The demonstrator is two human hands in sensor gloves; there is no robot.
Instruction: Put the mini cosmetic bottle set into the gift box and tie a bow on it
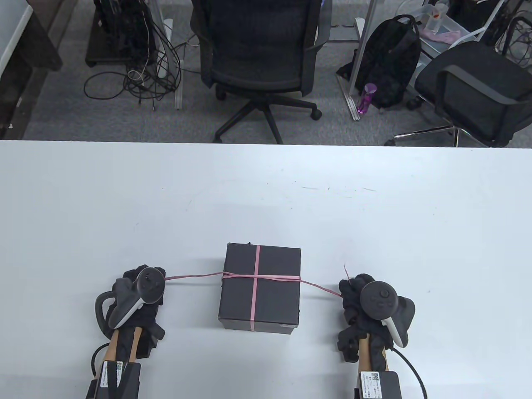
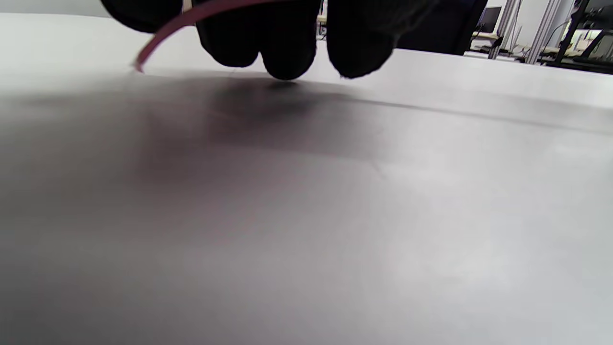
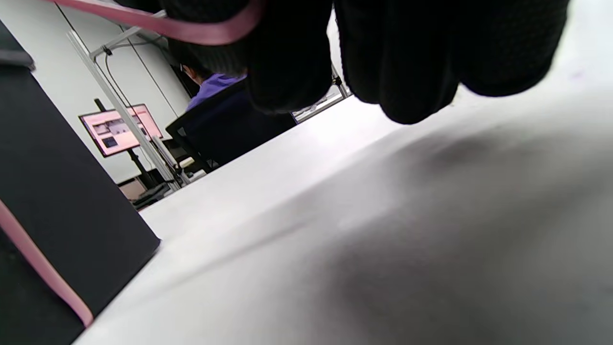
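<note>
- The left hand [image 1: 139,293] gripped one end of the pink ribbon [image 1: 195,275], pulled out sideways.
- The closed black gift box [image 1: 261,286] sat on the white table [image 1: 266,199] between both hands, ribbon crossed over its lid.
- The right hand [image 1: 361,303] clutched the other ribbon end.

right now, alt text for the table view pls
Two gloved hands, left and right, pull the ends of a pink ribbon outward from a closed black gift box on a white table; no bow yet.
</note>
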